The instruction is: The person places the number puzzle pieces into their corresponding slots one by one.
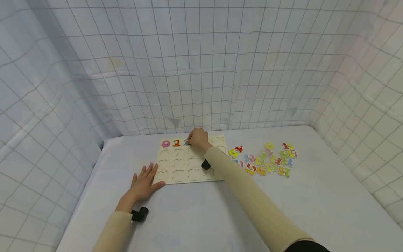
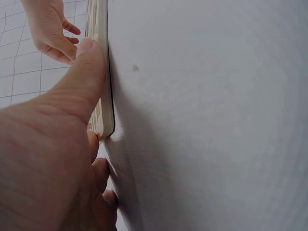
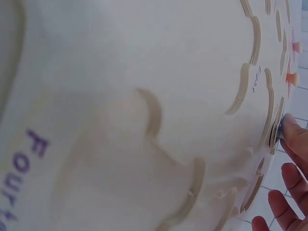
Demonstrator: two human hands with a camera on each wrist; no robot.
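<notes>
A pale wooden number puzzle board [image 1: 185, 168] with cut-out recesses lies on the white-covered table. At its top row my right hand [image 1: 198, 138] pinches a blue number 2 puzzle piece [image 1: 186, 142], partly hidden by the fingers. The right wrist view catches the fingertips at the piece's edge [image 3: 275, 135], low over the board. Left of it, a purple 0 piece [image 1: 165, 144] and a red 1 piece [image 1: 176, 143] sit in their recesses. My left hand [image 1: 141, 188] rests at the board's lower left corner, fingers spread, its thumb [image 2: 86, 67] against the edge.
Loose coloured number pieces [image 1: 261, 170] lie scattered to the right of the board, including a red 4 [image 1: 239, 148] and a yellow 5 [image 1: 233, 153] close to its edge. Grid-patterned white curtains [image 1: 207, 87] enclose the table at the back and sides.
</notes>
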